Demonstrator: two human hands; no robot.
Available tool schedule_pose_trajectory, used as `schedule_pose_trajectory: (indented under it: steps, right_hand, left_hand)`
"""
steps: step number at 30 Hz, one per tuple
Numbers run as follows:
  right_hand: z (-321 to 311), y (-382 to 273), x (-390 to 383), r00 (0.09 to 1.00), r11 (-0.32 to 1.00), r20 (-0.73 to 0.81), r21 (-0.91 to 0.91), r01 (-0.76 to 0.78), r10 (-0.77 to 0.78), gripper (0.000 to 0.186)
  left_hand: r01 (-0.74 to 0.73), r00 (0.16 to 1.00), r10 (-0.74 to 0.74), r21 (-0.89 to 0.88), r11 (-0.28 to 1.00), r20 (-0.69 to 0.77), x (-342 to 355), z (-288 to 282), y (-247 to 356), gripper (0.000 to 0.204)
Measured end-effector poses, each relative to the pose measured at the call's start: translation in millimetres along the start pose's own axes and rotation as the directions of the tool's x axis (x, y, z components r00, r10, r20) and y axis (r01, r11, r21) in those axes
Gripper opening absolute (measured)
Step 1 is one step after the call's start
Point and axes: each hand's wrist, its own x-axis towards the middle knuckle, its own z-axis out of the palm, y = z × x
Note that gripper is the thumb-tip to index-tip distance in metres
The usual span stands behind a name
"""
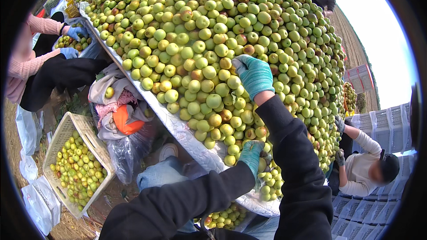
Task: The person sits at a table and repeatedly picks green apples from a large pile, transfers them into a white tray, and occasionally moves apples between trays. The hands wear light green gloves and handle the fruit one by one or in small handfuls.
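Note:
A big heap of green jujubes, some with reddish-brown patches, spreads in front of me on a white sheet. My right hand, in a teal knit glove, reaches into the middle of the heap. Its fingers are curled down among the jujubes, and whatever they hold is hidden. Nearer to me, my left hand in a matching glove sits at the heap's near edge. Its fingers are bent closed beside a yellowish jujube, their grip partly hidden. Below the sheet's edge, more jujubes lie in a container between my legs.
A cream crate holding jujubes stands at left, near a bundle of clothes and a plastic bag. Co-workers sit at far left and right; another person is at the far right back. Grey crates are stacked at right.

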Motion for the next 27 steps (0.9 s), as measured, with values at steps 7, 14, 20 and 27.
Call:
schedule_pose_trajectory:
  steps: [7,14,20,27]
  right_hand:
    - [22.4,31.8,36.3,0.875,0.878,0.484,-0.417,0.235,-0.005,0.045]
    - [9.5,48.0,16.0,0.849,0.884,0.528,-0.388,0.26,-0.018,0.034]
    - [-37.3,76.8,-71.1,0.988,0.944,0.094,0.297,-0.144,0.121,0.023]
    - [-72.5,58.3,-147.7,0.98,0.981,0.039,0.004,0.193,-0.193,0.029]
  left_hand:
    - [0.043,0.999,-0.042,0.054,0.998,-0.021,-10.2,14.9,17.8,0.012]
    - [0.097,0.989,-0.1,-0.039,0.995,-0.108,-3.8,15.7,19.8,0.014]
    - [-0.087,0.996,0.087,0.004,0.996,-0.035,-2.0,11.6,17.5,0.029]
    - [0.18,0.917,-0.056,-0.284,0.942,0.396,10.4,17.8,24.5,0.066]
